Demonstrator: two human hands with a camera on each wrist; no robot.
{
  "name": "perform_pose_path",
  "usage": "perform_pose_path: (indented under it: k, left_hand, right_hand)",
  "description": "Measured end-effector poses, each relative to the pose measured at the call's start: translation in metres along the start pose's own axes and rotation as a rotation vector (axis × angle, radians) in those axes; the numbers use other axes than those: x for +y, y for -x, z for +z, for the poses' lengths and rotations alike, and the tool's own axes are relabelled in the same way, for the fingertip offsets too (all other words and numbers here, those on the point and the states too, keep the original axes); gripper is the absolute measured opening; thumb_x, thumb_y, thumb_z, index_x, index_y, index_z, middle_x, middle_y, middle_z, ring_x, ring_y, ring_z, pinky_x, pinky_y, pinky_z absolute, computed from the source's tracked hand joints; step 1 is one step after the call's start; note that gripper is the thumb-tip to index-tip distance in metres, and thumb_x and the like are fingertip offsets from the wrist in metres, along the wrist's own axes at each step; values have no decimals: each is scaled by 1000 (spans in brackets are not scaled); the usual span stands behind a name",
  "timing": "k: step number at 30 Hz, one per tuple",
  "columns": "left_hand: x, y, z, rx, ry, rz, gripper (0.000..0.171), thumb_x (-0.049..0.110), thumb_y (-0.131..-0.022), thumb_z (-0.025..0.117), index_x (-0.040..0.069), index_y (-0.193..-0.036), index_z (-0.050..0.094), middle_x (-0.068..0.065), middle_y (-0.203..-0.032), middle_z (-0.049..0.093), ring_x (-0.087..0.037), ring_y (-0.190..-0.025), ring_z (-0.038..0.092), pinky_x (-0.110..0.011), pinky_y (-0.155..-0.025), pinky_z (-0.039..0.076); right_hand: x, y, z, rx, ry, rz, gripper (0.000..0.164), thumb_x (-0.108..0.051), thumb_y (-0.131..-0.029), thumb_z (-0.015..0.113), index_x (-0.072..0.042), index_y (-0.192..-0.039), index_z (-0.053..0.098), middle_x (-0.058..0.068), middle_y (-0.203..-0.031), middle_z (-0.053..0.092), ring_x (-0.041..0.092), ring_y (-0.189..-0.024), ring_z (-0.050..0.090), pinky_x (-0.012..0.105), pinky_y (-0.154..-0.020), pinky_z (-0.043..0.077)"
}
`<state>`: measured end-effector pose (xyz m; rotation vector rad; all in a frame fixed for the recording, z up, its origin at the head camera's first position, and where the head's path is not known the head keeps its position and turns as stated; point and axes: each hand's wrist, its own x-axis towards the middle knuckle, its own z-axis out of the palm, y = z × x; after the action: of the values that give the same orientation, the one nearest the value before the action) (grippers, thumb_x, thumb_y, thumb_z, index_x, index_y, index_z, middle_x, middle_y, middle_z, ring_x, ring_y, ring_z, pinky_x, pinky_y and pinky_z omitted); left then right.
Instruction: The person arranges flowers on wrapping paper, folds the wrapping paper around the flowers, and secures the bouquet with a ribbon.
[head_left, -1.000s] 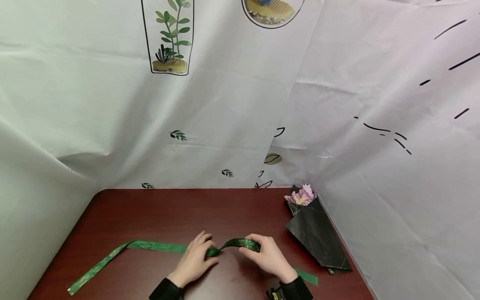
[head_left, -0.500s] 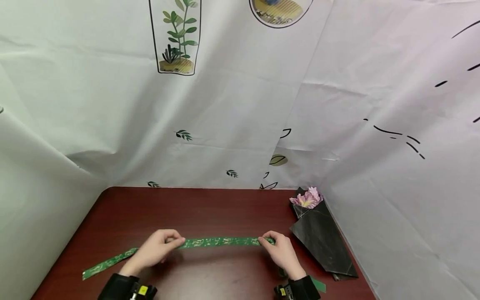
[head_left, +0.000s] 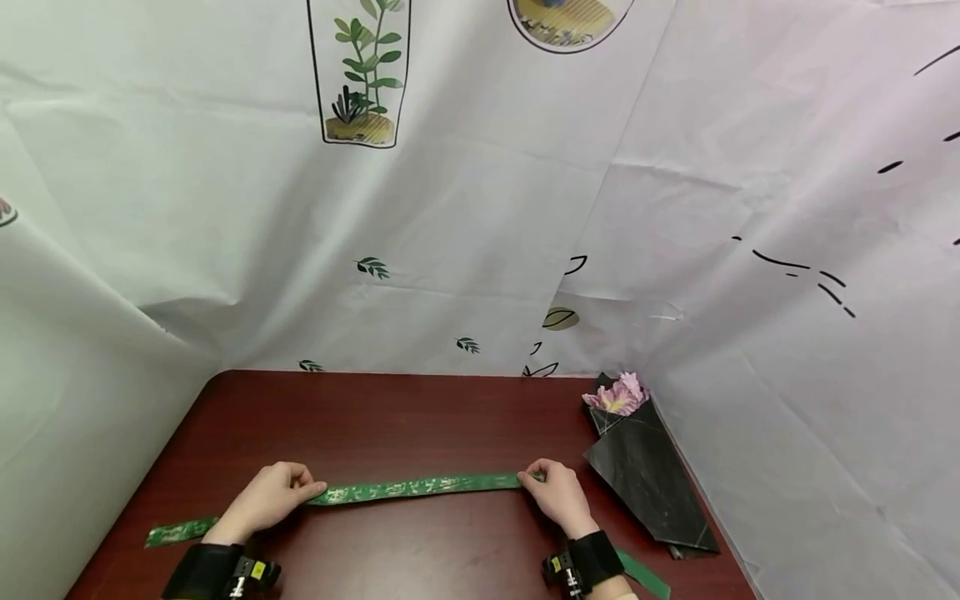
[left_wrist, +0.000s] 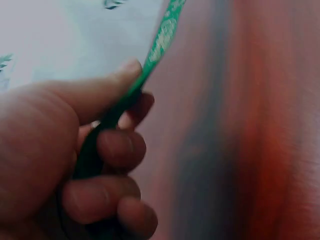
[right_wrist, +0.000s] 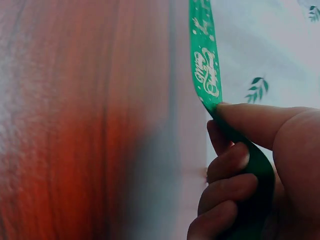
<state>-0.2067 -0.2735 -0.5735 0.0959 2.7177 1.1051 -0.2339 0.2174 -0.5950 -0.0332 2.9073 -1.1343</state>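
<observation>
A green ribbon (head_left: 420,487) with pale gold print stretches nearly straight between my two hands above the table. My left hand (head_left: 268,497) pinches it between thumb and fingers; one end trails onto the table behind that wrist. In the left wrist view the ribbon (left_wrist: 165,40) runs under the thumb and through the curled fingers. My right hand (head_left: 558,496) pinches the other side, and the far tail pokes out past the right wrist. In the right wrist view, looping white lettering shows on the ribbon (right_wrist: 206,70), which curves down through the palm.
A pink flower (head_left: 618,395) wrapped in black paper (head_left: 652,475) lies at the right edge of the dark red-brown table (head_left: 420,417). A white printed cloth (head_left: 465,208) hangs behind the table and along both sides.
A second ago the hands were close together with the ribbon twisted between them. My left hand has moved left along it, and the stretch between the hands is now longer and straight.
</observation>
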Motion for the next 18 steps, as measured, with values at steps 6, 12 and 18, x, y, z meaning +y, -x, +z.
perform_pose_path:
  k: [6,12,18]
  left_hand:
    - [-8,-1,8,50,-115,-43,27,30,-106,77,18,-85,68,0,-65,51,-17,-61,46,-33,-61,34]
    - [-13,-4,10,75,-124,-20,17,27,-107,77,18,-95,70,0,-74,56,-19,-65,49,-35,-63,35]
    - [-13,-3,14,141,-184,46,12,21,-105,79,12,-113,75,-2,-97,66,-23,-84,59,-44,-75,48]
  right_hand:
    - [5,4,4,10,63,37,19,-32,-102,81,-17,-92,76,-5,-72,61,14,-64,53,34,-64,43]
    - [2,9,2,15,100,74,20,-32,-101,83,-16,-92,75,-4,-75,65,14,-64,54,34,-63,42]
    - [-2,14,1,9,154,74,18,-30,-99,84,-15,-95,76,-2,-81,69,17,-65,58,37,-62,45]
